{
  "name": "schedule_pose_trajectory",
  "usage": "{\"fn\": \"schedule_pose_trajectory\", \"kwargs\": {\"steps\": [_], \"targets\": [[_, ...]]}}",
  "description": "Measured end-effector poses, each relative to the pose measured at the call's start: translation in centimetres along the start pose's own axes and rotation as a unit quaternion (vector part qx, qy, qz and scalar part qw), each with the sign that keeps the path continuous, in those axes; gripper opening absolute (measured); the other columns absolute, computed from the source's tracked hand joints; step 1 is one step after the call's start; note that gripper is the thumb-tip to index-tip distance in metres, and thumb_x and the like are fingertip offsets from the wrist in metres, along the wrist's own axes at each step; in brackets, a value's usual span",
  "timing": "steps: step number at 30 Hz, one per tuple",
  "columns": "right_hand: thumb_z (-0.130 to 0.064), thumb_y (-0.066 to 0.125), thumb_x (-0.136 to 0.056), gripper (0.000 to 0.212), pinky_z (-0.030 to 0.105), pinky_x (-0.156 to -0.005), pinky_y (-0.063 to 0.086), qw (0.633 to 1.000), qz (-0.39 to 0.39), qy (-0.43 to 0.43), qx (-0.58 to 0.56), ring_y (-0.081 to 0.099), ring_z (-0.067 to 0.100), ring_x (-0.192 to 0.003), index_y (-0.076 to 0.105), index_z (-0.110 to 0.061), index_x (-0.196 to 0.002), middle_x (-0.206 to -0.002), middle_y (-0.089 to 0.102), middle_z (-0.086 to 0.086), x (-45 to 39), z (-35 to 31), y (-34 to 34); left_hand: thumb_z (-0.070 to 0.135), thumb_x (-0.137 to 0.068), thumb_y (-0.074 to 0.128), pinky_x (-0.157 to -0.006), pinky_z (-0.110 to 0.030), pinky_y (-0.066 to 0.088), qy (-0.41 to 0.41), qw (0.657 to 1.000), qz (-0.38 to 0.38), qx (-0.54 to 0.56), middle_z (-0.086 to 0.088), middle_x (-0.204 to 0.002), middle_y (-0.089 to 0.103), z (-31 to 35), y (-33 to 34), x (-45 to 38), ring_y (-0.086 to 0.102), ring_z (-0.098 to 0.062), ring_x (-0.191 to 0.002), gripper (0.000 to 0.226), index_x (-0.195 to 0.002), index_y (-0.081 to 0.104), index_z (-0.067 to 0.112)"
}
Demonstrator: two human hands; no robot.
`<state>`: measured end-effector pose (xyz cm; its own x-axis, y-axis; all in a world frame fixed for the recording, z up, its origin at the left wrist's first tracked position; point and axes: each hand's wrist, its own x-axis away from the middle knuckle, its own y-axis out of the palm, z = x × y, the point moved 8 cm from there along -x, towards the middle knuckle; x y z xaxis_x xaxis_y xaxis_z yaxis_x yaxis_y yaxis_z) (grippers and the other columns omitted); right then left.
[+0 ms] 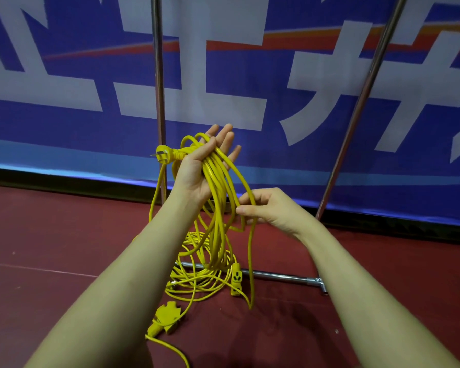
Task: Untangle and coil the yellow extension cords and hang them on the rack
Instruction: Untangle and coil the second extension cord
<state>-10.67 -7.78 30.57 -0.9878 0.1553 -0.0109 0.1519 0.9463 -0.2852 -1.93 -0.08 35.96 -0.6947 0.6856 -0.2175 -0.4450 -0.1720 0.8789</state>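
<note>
Glossy yellow plastic-sheathed cords (218,181), shiny polished metal rack poles (158,75), matt dark-red floor (51,235), smooth printed banner (250,62)

Both rack poles (158,75) run out of the picture at twelve o'clock, so the rack's top is unseen. The floor cord (170,349) leaves the frame at six o'clock. The left hand (197,166) hides where the plug (161,154) joins the held loops (218,187).

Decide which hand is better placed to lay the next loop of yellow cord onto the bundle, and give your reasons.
The right hand. Its fingers already pinch a loose strand beside the bundle, while the left hand lies palm up beneath the loops, carrying them, so it probably cannot let go.
</note>
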Motion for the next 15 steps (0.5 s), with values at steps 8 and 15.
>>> {"fn": "schedule_pose_trajectory", "kwargs": {"steps": [8, 15], "targets": [[-0.008, 0.067, -0.084, 0.008, 0.028, -0.056, 0.054, 0.998, -0.011, 0.051, -0.040, 0.070, 0.020, -0.058, 0.064, -0.008, -0.091, -0.065, 0.070, 0.003, 0.7, 0.5, 0.1, 0.010, -0.098, 0.033, -0.076, -0.051, 0.054, -0.015, 0.998, -0.032, -0.058, -0.001, -0.100, 0.073, -0.8, 0.3, 0.0, 0.071, -0.023, -0.088, 0.024, -0.110, 0.052, 0.017], [-0.009, 0.065, -0.086, 0.006, 0.028, -0.063, 0.057, 0.997, 0.025, 0.022, -0.065, 0.067, 0.018, -0.066, 0.069, -0.008, -0.082, -0.074, 0.068, 0.009, 0.7, 0.9, -1.3, 0.008, -0.099, 0.032, -0.039, -0.014, 0.039, -0.012, 0.999, 0.028, -0.046, 0.001, -0.070, 0.066, -0.3, -0.9, -0.4, 0.039, -0.001, -0.035, 0.022, -0.104, 0.053, 0.016]]}}
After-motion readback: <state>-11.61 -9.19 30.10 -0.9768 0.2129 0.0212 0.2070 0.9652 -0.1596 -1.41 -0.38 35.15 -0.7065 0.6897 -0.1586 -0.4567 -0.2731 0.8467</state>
